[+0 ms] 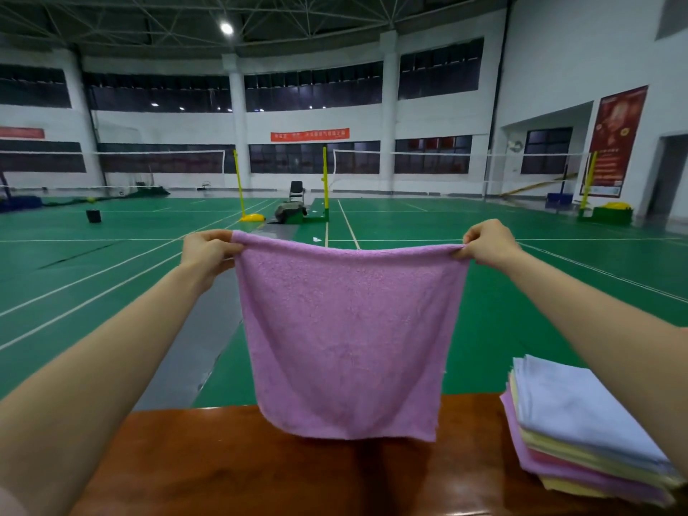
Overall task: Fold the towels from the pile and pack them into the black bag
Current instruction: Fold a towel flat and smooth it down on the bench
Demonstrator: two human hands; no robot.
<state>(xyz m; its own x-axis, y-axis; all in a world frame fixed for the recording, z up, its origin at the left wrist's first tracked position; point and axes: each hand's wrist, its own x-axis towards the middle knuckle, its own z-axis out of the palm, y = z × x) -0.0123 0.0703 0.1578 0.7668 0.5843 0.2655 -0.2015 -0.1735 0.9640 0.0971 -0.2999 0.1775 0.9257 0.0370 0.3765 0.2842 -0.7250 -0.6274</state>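
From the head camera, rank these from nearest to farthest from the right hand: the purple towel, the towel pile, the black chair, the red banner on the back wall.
1. Purple towel: its corner is pinched in the right hand.
2. Towel pile: on the table, lower right.
3. Black chair: mid-court, by the net posts.
4. Red banner: far back wall.

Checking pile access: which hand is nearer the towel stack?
Right. The right hand grips the pink towel corner above the stack; the left hand holds the opposite corner, far across.
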